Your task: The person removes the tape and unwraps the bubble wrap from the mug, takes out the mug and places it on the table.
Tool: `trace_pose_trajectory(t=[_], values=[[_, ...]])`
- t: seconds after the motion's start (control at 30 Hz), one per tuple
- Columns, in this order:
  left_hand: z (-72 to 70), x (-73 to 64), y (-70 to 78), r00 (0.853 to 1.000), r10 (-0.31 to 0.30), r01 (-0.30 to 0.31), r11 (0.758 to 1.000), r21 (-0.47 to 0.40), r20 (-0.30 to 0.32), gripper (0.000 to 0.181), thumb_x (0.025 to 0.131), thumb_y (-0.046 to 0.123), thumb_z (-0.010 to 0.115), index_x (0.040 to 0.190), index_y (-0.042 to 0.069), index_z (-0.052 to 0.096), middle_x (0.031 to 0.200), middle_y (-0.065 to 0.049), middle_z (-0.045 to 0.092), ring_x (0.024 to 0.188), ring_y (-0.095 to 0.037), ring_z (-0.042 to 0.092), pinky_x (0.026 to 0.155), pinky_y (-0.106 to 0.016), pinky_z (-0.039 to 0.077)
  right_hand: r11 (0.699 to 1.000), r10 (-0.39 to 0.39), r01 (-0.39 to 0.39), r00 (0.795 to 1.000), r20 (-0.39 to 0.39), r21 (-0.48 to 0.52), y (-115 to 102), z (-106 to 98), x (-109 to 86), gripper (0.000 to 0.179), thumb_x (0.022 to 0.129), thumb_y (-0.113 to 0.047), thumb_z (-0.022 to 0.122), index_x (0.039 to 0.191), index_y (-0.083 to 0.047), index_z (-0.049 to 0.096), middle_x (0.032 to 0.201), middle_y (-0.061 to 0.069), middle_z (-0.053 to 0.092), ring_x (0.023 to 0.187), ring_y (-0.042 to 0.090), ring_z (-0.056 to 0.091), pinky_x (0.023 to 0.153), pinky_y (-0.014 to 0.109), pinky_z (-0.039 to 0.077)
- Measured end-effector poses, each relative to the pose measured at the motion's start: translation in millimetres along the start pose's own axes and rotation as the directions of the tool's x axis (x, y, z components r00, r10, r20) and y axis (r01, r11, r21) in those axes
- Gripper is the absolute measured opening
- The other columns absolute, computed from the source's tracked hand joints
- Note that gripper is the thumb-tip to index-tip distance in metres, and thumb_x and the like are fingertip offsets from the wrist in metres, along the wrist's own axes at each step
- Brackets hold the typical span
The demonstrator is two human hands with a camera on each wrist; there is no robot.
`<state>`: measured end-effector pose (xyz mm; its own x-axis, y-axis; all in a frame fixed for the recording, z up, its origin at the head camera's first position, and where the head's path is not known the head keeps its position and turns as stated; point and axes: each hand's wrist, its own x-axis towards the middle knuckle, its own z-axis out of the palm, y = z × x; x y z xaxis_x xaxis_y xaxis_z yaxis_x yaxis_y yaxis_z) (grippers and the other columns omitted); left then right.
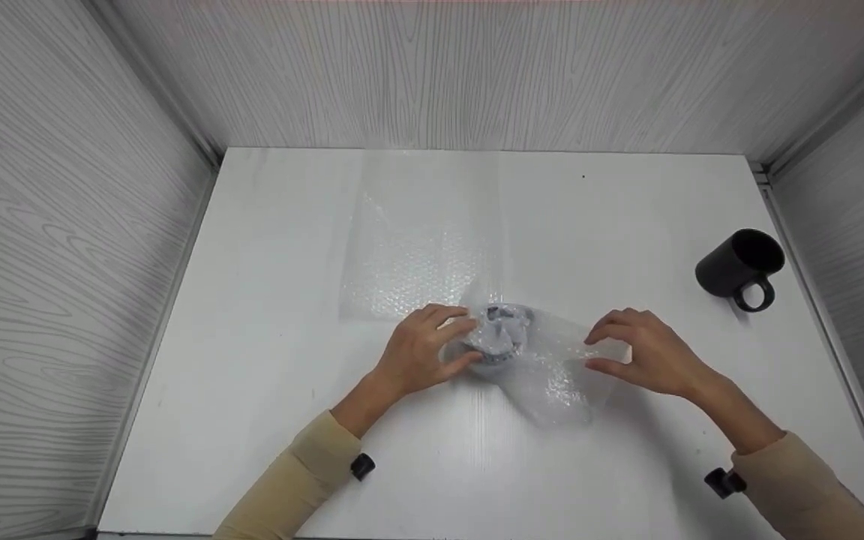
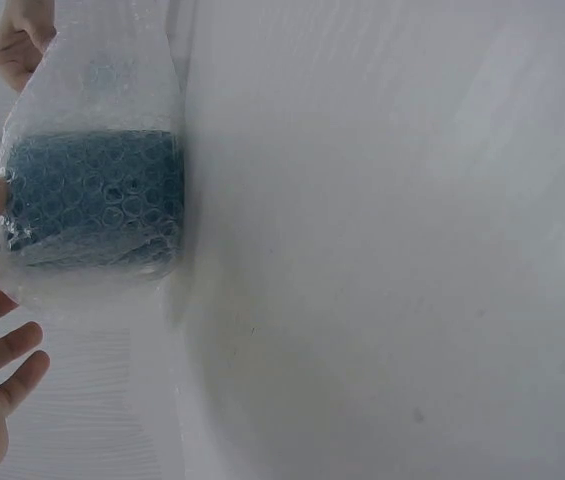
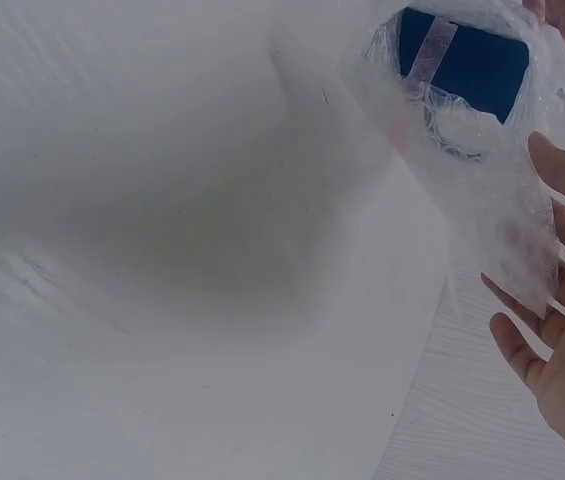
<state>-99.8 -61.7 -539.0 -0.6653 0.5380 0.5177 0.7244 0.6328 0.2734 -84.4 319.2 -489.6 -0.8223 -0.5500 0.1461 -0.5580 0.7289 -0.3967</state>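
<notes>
A dark blue mug (image 3: 477,68) is wrapped in bubble wrap (image 2: 97,90), with its handle loop (image 3: 452,140) showing through the plastic. A pinkish strip of tape (image 3: 430,50) crosses its side. From the left, my left hand (image 1: 428,345) holds the wrapped mug, its fingers and thumb curved about the bundle. A loose flap of wrap (image 1: 563,382) spreads out to the right. There my right hand (image 1: 646,352) touches the flap's outer end, thumb and fingers apart with the plastic between them. Part of the mug's opening is covered by plastic.
A flat sheet of bubble wrap (image 1: 424,240) lies behind the bundle on the white table (image 1: 267,420). Near the right edge, a black mug (image 1: 732,266) rests with its handle turned to the front. Wood-patterned panels (image 1: 432,75) enclose the back and both sides.
</notes>
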Motion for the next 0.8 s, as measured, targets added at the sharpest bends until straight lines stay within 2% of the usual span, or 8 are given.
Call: trace_pose_trajectory(t=[0.23, 0.47, 0.8], values=[[1.1, -1.3, -0.2, 1.0, -0.001, 0.001, 1.0, 0.006, 0.0, 0.041, 0.093, 0.048, 0.078, 0.124, 0.021, 0.075, 0.128, -0.001, 0.074, 0.117, -0.019, 0.07, 0.097, -0.034, 0.06, 0.999, 0.037, -0.037, 0.999, -0.006, 0.006, 4, 1, -4.7, 0.029, 0.082, -0.023, 0.091, 0.108, -0.022, 0.079, 0.111, -0.006, 0.074, 0.108, 0.024, 0.069, 0.095, 0.05, 0.053], [1.2, -0.9, -0.1, 1.0, 0.01, -0.01, 1.0, 0.009, -0.005, 0.041, 0.093, 0.048, 0.078, 0.124, 0.021, 0.075, 0.128, -0.001, 0.074, 0.116, -0.019, 0.07, 0.097, -0.034, 0.06, 0.997, 0.073, -0.073, 0.997, 0.036, 0.0, 10, -1, -8.1, 0.037, 0.082, -0.02, 0.09, 0.117, -0.018, 0.077, 0.119, 0.001, 0.073, 0.111, 0.029, 0.069, 0.093, 0.052, 0.055], [0.9, -0.8, -0.7, 1.0, 0.005, -0.005, 1.0, 0.003, 0.006, 0.042, 0.093, 0.049, 0.077, 0.124, 0.022, 0.075, 0.128, -0.001, 0.074, 0.116, -0.02, 0.07, 0.098, -0.035, 0.06, 0.993, 0.111, -0.113, 0.992, 0.061, 0.02, 23, -1, -11.2, 0.038, 0.083, -0.017, 0.089, 0.119, -0.017, 0.077, 0.114, -0.001, 0.076, 0.107, 0.026, 0.07, 0.089, 0.049, 0.056]])
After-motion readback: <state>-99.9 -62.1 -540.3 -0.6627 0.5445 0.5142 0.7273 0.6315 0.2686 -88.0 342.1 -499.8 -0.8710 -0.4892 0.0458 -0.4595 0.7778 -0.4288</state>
